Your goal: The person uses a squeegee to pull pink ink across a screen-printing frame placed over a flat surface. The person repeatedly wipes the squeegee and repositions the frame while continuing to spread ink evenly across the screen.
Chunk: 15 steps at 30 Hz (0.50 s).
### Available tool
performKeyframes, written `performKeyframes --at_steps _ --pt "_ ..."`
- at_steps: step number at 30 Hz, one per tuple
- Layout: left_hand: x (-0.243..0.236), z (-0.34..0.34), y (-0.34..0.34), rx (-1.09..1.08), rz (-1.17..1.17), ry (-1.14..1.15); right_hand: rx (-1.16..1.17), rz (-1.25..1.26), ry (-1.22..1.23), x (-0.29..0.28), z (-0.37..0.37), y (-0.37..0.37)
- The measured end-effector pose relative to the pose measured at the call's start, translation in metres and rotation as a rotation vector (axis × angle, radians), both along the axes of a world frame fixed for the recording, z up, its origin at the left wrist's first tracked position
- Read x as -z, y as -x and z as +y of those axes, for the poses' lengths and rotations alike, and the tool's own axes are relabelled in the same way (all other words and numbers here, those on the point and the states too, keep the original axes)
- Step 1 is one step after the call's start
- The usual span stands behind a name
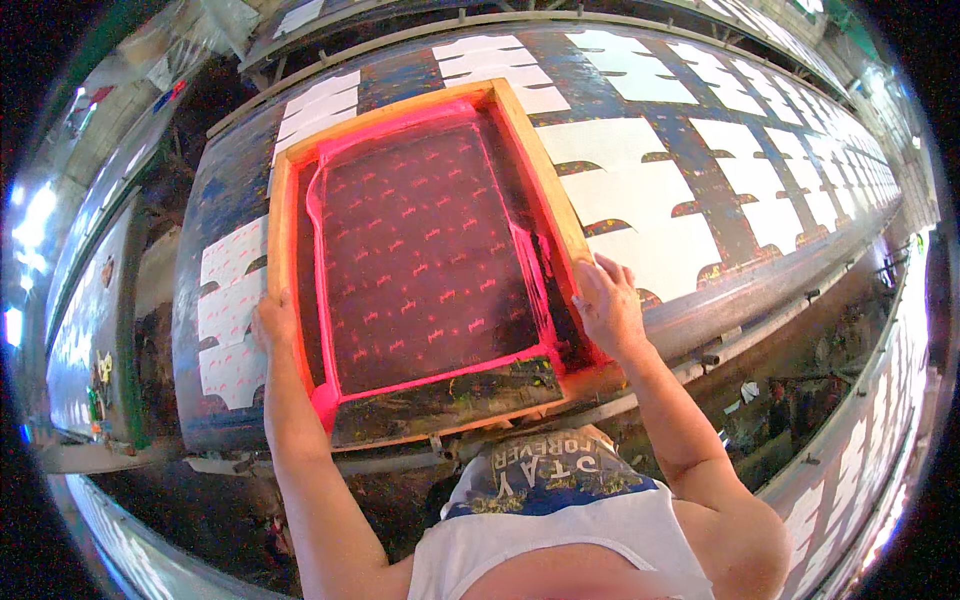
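Note:
A wooden screen-printing frame (540, 165) is in front of me, tilted a little over the long table. Its dark mesh (425, 250) carries small repeated pink marks, and bright pink ink (450, 371) lines its inner edges. My left hand (273, 322) grips the left side rail, fingers mostly hidden behind the wood. On the opposite rail, my right hand (612, 305) is closed round the edge, lower down the side. Just left of the frame, white cut pieces with small pink prints (232, 312) lie flat. Whether the frame touches the table beneath cannot be seen.
Rows of white cut pieces (640, 190) stretch along the dark, ink-spotted printing table (390, 75) to the right. A rail (740, 345) runs along its near edge. Another table (100, 330) stands at the left, and one with white pieces (845, 490) lies at lower right.

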<state>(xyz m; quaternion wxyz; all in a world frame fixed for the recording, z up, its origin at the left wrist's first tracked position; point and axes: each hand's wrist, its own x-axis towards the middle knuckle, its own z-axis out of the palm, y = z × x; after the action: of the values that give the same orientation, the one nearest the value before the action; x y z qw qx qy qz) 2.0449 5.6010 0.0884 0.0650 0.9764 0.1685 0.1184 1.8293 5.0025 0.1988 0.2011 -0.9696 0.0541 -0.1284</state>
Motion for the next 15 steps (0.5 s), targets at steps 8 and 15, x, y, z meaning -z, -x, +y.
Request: performKeyframes --at_steps 8,15 --pt "0.01 0.021 -0.004 -0.032 0.171 0.187 0.143 0.281 -0.091 0.013 -0.008 -0.051" --pt "0.023 0.033 0.002 -0.062 0.173 0.311 0.138 0.244 0.009 0.009 -0.002 -0.072"
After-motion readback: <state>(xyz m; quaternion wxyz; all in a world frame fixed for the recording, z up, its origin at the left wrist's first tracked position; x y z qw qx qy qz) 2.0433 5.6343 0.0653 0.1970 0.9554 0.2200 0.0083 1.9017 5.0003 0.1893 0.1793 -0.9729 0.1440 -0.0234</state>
